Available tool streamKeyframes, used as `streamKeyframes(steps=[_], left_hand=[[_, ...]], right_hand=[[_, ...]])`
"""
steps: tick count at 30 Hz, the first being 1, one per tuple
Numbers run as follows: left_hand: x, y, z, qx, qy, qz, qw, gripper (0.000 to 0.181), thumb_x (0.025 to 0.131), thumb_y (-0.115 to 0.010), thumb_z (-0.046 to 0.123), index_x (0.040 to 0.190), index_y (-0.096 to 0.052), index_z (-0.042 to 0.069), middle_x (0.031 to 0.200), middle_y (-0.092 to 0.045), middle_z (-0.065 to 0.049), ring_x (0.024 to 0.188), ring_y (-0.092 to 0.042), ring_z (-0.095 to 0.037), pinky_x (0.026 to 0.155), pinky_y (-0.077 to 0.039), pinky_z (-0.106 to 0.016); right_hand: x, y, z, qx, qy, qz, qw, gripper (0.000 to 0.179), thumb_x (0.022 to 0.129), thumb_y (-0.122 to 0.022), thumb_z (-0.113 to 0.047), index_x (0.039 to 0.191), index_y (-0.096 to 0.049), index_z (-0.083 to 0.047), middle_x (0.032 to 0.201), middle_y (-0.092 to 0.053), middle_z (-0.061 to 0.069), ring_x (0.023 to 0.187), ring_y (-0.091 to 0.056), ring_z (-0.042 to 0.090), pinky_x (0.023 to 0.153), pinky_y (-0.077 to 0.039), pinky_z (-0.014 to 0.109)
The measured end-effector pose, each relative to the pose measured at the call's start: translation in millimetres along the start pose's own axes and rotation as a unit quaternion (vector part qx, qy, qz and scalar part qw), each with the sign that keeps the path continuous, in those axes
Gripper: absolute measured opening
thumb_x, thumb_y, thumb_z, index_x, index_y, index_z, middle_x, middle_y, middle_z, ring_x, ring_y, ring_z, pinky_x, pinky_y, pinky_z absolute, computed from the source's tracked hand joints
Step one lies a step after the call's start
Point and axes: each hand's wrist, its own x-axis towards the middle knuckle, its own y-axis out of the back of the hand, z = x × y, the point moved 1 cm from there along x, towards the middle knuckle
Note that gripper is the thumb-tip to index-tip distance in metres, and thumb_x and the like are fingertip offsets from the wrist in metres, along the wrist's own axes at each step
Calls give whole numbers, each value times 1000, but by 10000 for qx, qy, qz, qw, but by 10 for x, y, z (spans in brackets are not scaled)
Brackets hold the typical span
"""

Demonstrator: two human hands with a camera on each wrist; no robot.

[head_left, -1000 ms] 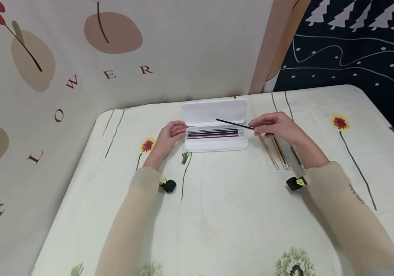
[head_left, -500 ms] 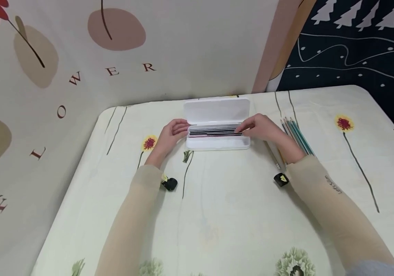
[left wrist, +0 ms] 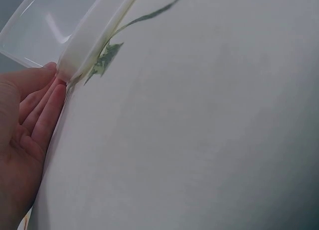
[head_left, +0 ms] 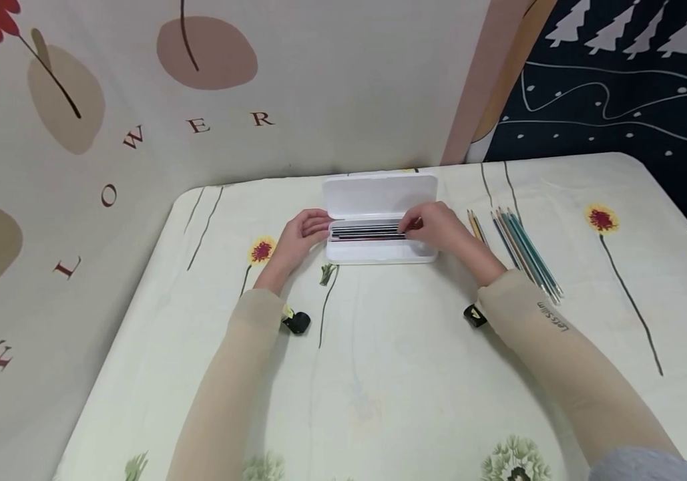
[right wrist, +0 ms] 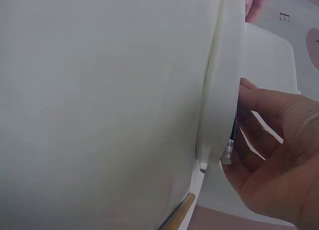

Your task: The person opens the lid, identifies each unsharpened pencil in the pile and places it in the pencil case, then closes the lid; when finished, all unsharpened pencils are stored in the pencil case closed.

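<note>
A white pencil case (head_left: 379,252) lies with its lid up near the back of the table. Several dark pencils (head_left: 364,232) lie side by side in it, a reddish one at their front. My left hand (head_left: 296,240) touches the case's left end with fairly straight fingers, thumb near the corner. Over the right half of the case, my right hand (head_left: 436,227) reaches in and pinches a dark pencil with curled fingers. That pencil's silver ferrule and eraser end (right wrist: 228,151) shows below the fingers in the right wrist view; the fingertips are partly hidden by the case wall.
Several teal and brown pencils (head_left: 529,257) lie in a bunch right of the case, partly under the right forearm. A few yellowish ones (head_left: 475,224) lie between them and the case. A printed wall hanging (head_left: 343,93) stands behind the table's back edge.
My right hand has brought a dark pencil from above the loose pencils into the case, then slid a little left along it. My left hand has stayed at the case's left end.
</note>
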Motion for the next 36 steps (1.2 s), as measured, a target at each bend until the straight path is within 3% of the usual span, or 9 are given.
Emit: streamKeyframes(steps=[9, 17, 24, 29, 36], left_hand=[[-5, 5, -3, 27, 31, 24, 10000, 38, 99, -61, 9, 136, -53, 8, 136, -64, -13, 125, -62, -24, 112, -47, -32], [-2, 8, -19, 10, -5, -2, 10000, 39, 98, -61, 9, 137, -52, 6, 137, -63, -14, 126, -62, -24, 110, -48, -30], [0, -6, -9, 62, 3, 20, 10000, 39, 99, -61, 10, 137, -52, 7, 137, -63, -13, 126, -62, -24, 112, -47, -32], [-3, -29, -11, 17, 21, -16, 10000, 40, 98, -62, 9, 137, -52, 6, 137, -63, -15, 126, -61, -26, 111, -47, -31], [9, -18, -1, -24, 3, 27, 10000, 39, 98, -61, 7, 136, -52, 5, 137, -63, -15, 128, -60, -27, 108, -50, -29]], right_hand=[[22, -49, -54, -199, -69, 173, 9996, 10, 90, -70, -4, 95, -79, -6, 100, -76, 13, 92, -64, 27, 77, -48, 33], [83, -112, -105, -601, 239, 123, 9978, 9, 90, -71, -5, 92, -79, -9, 99, -77, 9, 99, -67, 27, 88, -53, 42], [112, -108, -127, -1020, 222, 161, 9944, 12, 90, -70, -4, 93, -80, -11, 102, -77, 7, 106, -66, 27, 94, -53, 43], [25, -16, -81, -463, 110, 132, 9988, 14, 92, -66, -3, 101, -77, -6, 105, -75, 12, 102, -66, 28, 91, -54, 43], [-287, 256, 77, 625, -381, 691, 9949, 16, 95, -65, -9, 108, -74, -5, 108, -72, 16, 98, -65, 28, 82, -52, 31]])
